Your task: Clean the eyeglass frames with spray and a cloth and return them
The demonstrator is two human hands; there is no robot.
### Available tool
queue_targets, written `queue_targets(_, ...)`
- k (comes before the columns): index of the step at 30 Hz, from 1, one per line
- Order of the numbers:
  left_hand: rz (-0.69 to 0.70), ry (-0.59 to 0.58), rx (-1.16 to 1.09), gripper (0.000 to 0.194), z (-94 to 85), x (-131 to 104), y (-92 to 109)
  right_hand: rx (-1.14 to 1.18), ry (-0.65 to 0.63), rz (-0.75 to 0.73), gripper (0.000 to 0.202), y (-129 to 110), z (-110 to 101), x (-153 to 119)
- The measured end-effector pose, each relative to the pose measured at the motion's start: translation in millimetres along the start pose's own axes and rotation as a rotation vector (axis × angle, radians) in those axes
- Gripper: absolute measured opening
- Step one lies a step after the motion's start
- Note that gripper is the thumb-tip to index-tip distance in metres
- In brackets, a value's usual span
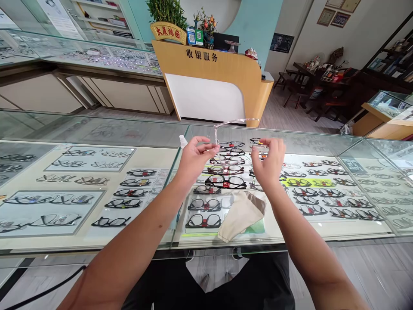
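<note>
My left hand [198, 156] pinches a pair of clear-framed glasses [216, 134] between thumb and fingers, above the glass counter. One transparent temple reaches up and to the right; the lower part of the frame blends into the display behind it. A crumpled white tissue [183, 141] shows just beyond the back of this hand; whether it is held cannot be told. To the right, my right hand [270, 161] is raised with thumb and fingers apart and nothing visible in it. Below the hands, a beige cloth [240, 217] with a grey-brown patch lies on the counter top.
Inside the glass counter [180, 189] stand rows of dark-framed glasses [226, 181], several with red tags. A white display tray [51, 211] with glasses is at the left. Beyond are a wooden cashier desk [206, 64], another glass showcase [106, 60] and a dark wooden table [316, 73].
</note>
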State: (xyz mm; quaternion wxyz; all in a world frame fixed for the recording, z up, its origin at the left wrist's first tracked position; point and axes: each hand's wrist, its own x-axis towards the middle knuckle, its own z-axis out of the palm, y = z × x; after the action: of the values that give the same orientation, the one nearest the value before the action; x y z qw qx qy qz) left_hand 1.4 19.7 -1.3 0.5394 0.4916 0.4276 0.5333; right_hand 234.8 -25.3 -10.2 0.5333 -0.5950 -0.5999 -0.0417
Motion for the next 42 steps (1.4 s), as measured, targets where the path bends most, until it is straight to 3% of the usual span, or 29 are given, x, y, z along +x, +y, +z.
queue_targets(3, -0.017, -0.054, 0.018, 0.060, 4.8, -4, -1, 0.008, -0.183, -0.170, 0.023, -13, -3, -4)
queue_targets(6, -0.028, -0.122, 0.009, 0.060, 10.5, -9, -4, 0.051, -0.380, -0.230, 0.037, -18, 5, -11)
queue_targets(9, -0.046, -0.176, -0.006, 0.059, 15.1, -13, -5, 0.076, -0.456, -0.261, 0.044, -17, 16, -17)
queue_targets(13, -0.052, -0.208, -0.015, 0.056, 17.6, -15, -6, 0.126, -0.499, -0.266, 0.026, -16, 21, -20)
queue_targets(16, 0.002, -0.191, 0.036, 0.049, 18.2, -18, -6, 0.128, -0.499, -0.252, 0.023, -16, 22, -22)
queue_targets(20, 0.262, -0.095, 0.316, 0.025, 15.4, -20, -4, 0.093, -0.464, -0.230, 0.026, -13, 24, -23)
queue_targets(25, 0.502, 0.216, 0.497, 0.012, -4.8, -5, -2, 0.079, -0.387, -0.177, 0.029, -7, 23, -19)
queue_targets(28, 0.520, 0.388, 0.463, 0.010, -23.6, 14, -4, 0.106, -0.337, -0.175, 0.029, -5, 18, -14)
queue_targets(32, 0.504, 0.523, 0.399, 0.011, -48.2, 37, -8, 0.113, -0.291, -0.153, 0.028, -1, 13, -8)
queue_targets(39, 0.433, 0.580, 0.377, 0.014, -75.2, 57, -20, 0.119, -0.207, -0.121, 0.033, 8, 11, -2)
queue_targets(42, 0.325, 0.530, 0.399, 0.033, -76.7, 63, -32, 0.116, -0.204, -0.109, 0.036, 9, 9, 0)
